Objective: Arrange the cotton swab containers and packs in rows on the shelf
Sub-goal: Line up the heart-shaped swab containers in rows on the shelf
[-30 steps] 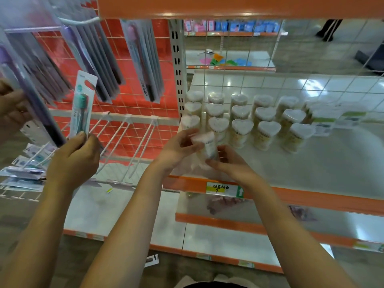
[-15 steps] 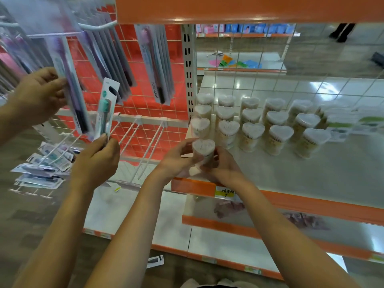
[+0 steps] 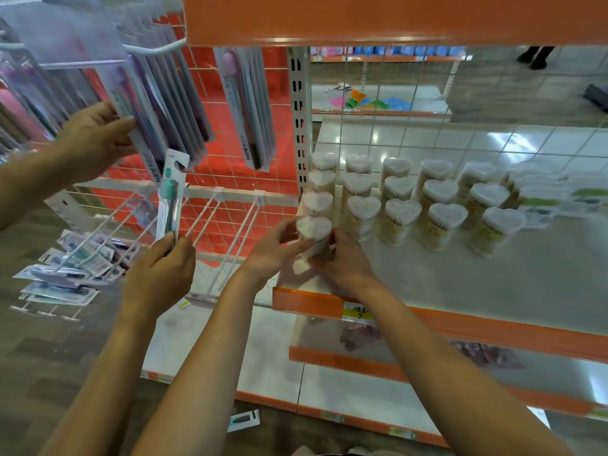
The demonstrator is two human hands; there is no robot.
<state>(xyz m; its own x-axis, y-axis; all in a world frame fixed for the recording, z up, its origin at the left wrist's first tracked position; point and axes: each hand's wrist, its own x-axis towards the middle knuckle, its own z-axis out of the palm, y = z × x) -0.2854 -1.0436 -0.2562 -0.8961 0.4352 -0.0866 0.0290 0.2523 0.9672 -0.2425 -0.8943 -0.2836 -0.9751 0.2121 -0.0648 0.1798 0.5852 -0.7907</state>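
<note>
Both hands grasp one heart-lidded cotton swab container point(image 3: 314, 236), upright, at the front left corner of the shelf point(image 3: 460, 278). Left hand point(image 3: 274, 250): fingers wrapped on the container's left side, thumb across the front. Right hand point(image 3: 345, 258): fingers closed on its right and lower side. Grip of each hand is clenched on the container; whether its base touches the shelf cannot be told, the hands cover it.

Just behind the grip: another container of the same kind point(image 3: 317, 204), heading a column that runs back along the shelf's left edge. To the right of the grip, rows of like containers point(image 3: 437, 199) stand upright, lids up, several columns wide. Farther right and back, flat packs with green labels point(image 3: 566, 199), blurred.

Below the grip: orange shelf edge point(image 3: 493, 327) with a yellow price tag point(image 3: 358, 312).

Left of the grip, a second person's two hands. The nearer hand point(image 3: 161, 274) holds a teal packaged toothbrush point(image 3: 171, 199) upright; the farther hand point(image 3: 95, 139) grasps hanging toothbrush packs point(image 3: 171, 106) on a hook. White wire pegs point(image 3: 210, 218) project from the red grid panel point(image 3: 230, 166) between them and the grip.
</note>
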